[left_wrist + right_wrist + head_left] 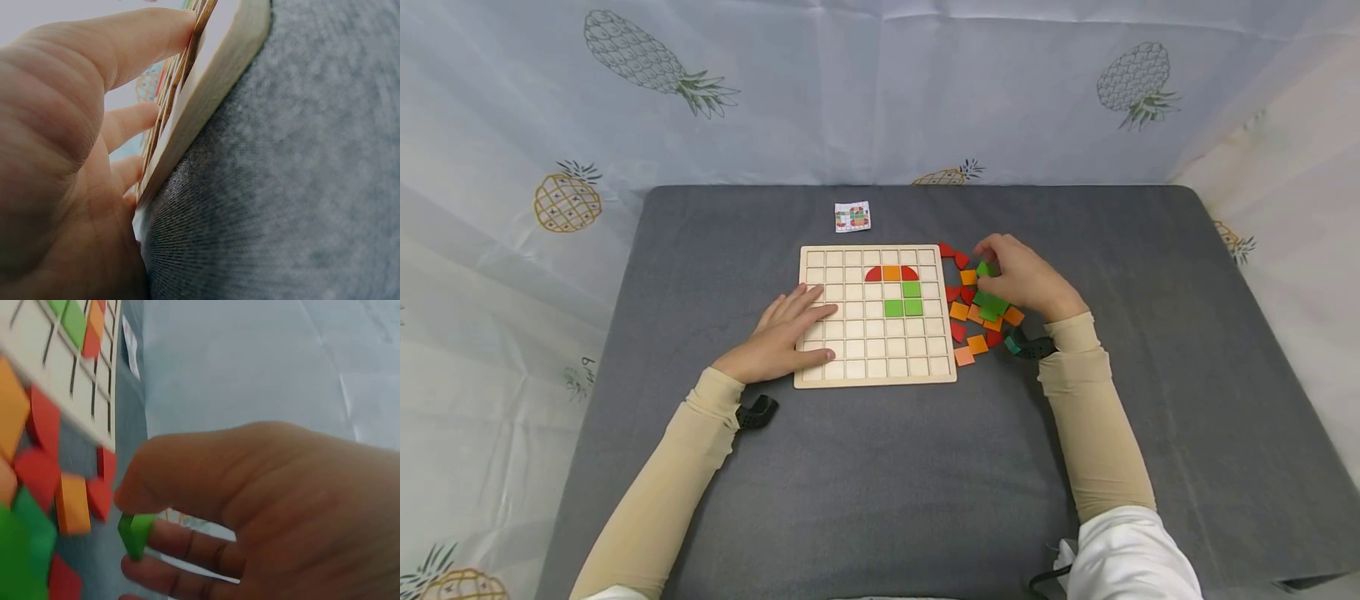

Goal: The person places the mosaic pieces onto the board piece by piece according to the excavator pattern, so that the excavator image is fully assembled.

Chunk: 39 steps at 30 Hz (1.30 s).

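right hand [1028, 279] is pinching a green block [135, 534] between thumb and fingers, just right of the wooden board [876, 347], left hand [778, 337] is resting spread-fingered on its left side, gripping nothing

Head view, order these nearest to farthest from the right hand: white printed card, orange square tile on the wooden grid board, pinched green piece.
1. Green piece: pinched in the right hand.
2. Orange square tile: leftward, on the board.
3. White card: farther left, beyond the board.

Curtained-off nook: pineapple-print curtains [880, 100] behind and beside grey cloth-covered table [880, 475].
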Each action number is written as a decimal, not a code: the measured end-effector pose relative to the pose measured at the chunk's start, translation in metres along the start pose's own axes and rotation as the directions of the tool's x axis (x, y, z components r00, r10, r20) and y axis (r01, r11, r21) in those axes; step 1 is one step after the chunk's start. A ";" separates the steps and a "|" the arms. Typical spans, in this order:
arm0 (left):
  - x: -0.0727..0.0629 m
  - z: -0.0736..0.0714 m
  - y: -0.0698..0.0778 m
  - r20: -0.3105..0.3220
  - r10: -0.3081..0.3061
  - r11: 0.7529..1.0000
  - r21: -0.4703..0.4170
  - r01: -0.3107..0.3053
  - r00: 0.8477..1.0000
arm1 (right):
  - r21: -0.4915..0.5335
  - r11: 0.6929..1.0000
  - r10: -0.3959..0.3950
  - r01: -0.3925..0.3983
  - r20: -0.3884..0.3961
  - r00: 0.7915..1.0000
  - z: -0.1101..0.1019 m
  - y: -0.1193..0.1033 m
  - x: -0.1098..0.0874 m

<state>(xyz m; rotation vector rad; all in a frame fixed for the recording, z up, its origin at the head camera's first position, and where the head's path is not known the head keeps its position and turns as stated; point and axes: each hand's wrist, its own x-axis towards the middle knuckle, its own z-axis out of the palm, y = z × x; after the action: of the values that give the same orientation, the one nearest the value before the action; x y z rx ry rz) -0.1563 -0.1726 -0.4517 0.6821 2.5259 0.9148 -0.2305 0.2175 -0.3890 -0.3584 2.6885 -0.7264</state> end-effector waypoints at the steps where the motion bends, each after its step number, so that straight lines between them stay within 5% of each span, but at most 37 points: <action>1: 0.000 0.000 0.000 -0.003 0.000 1.000 0.001 0.000 1.000 | 0.008 1.000 -0.026 0.026 0.004 1.000 0.002 -0.004 0.001; 17: -0.002 0.001 -0.003 -0.008 -0.003 1.000 0.017 0.003 1.000 | -0.039 0.942 -0.333 0.333 -0.001 0.943 0.027 -0.076 0.017; 27: -0.001 0.000 -0.001 -0.010 0.005 1.000 0.014 -0.005 1.000 | -0.081 0.902 -0.419 0.424 0.069 0.905 0.056 -0.094 0.029; 39: -0.002 0.001 0.000 -0.014 0.005 1.000 0.015 -0.004 1.000 | -0.141 0.893 -0.401 0.427 0.180 0.898 0.079 -0.096 0.035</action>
<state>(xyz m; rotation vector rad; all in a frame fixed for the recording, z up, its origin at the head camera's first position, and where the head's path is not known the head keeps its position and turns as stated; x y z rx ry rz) -0.1546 -0.1732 -0.4519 0.6885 2.5467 0.9057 -0.2178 0.0914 -0.4121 -1.0172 2.5640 -0.5413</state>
